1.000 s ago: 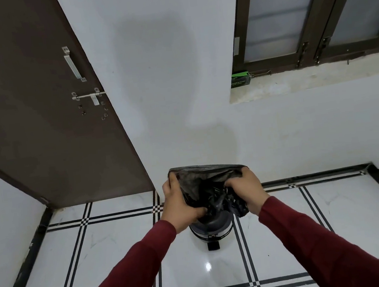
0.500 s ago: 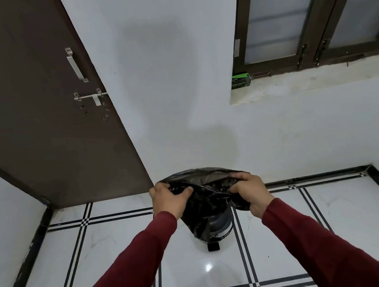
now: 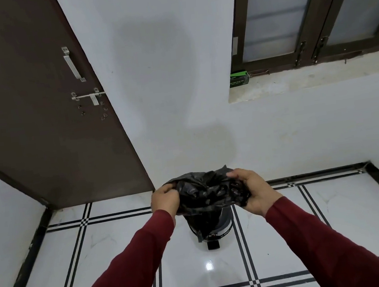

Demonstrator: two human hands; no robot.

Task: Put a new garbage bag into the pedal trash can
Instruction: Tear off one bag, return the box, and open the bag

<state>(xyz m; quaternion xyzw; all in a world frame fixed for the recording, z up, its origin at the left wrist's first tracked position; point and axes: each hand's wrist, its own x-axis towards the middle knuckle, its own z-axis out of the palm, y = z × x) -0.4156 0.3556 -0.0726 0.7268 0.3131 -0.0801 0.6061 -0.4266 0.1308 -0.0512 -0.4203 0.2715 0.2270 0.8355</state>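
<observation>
Bag: black, crumpled, held above can on floor. Left hand and right hand grasping opposite edges, fingers curled into film. Risks: mouth not yet spread, thin film tearing under pull, lower end snagging outside can rim.

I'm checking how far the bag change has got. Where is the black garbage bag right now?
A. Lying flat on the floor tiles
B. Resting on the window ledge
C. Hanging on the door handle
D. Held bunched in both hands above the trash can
D: the left hand and right hand grip the crumpled garbage bag above the pedal trash can.
</observation>
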